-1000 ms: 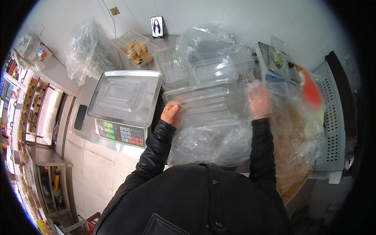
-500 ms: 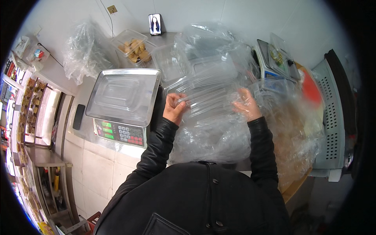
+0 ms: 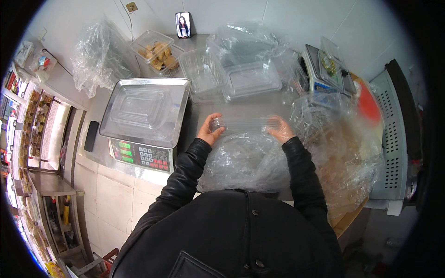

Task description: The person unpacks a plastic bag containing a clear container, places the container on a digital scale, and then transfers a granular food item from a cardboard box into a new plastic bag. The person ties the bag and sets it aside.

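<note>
Between both hands I hold a stack of clear plastic lids or shallow trays (image 3: 244, 124), seen nearly edge-on; which of the two, I cannot tell. My left hand (image 3: 210, 130) has its thumb and fingers around the left end. My right hand (image 3: 281, 130) grips the other end. Just below them a crumpled clear plastic bag (image 3: 245, 162) lies against my front. Beyond the hands stand an open clear container (image 3: 202, 73) and a shallower clear one (image 3: 254, 80).
Left is a weighing scale (image 3: 144, 147) with a clear plastic lid (image 3: 137, 107) on its pan. Behind it sits a container of brown food pieces (image 3: 160, 55). A lit phone (image 3: 183, 25) leans on the wall. Right are a second scale (image 3: 320, 74) and clear plastic wrapping (image 3: 345, 162).
The stack has tipped from showing its broad face to nearly edge-on. My right hand has come slightly inward and down, and the containers behind are now uncovered.
</note>
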{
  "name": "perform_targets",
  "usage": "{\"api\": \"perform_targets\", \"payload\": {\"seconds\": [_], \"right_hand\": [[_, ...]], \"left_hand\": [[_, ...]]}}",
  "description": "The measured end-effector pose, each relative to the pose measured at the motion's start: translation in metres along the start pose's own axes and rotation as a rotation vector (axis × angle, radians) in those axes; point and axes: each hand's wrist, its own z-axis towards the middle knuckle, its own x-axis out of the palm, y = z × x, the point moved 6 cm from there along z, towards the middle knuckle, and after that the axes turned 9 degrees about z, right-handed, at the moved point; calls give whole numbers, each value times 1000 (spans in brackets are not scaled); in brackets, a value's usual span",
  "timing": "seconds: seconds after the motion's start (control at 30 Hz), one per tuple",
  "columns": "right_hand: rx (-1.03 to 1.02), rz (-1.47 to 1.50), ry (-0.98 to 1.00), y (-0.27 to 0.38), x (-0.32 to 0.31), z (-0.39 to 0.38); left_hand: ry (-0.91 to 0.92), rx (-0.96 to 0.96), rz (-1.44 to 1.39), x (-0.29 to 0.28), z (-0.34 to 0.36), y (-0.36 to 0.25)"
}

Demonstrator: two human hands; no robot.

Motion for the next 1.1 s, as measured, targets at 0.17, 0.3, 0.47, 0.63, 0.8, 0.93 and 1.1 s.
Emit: {"api": "perform_targets", "payload": {"seconds": [0.17,0.3,0.47,0.63,0.8,0.93,1.1], "right_hand": [[-88,-63,-80,79,-22,20],[-207,473,-200,143,-34,49],[-265,193,-151,165,14,119],[-129,-454,-236,157,58,187],[2,-568,-232,143,77,206],[-98,-557,-242,136,70,201],[-363,-591,-327,146,23,161]], "left_hand": [[-325,198,-177,-25,1,-15],[-335,124,-222,-31,-8,-12],[-296,1,-270,-19,-22,4],[-288,-56,-237,-11,-35,15],[-324,-123,-243,-11,-38,25],[-313,-145,-181,-12,-38,23],[-129,-193,-195,-7,-50,0]]}}
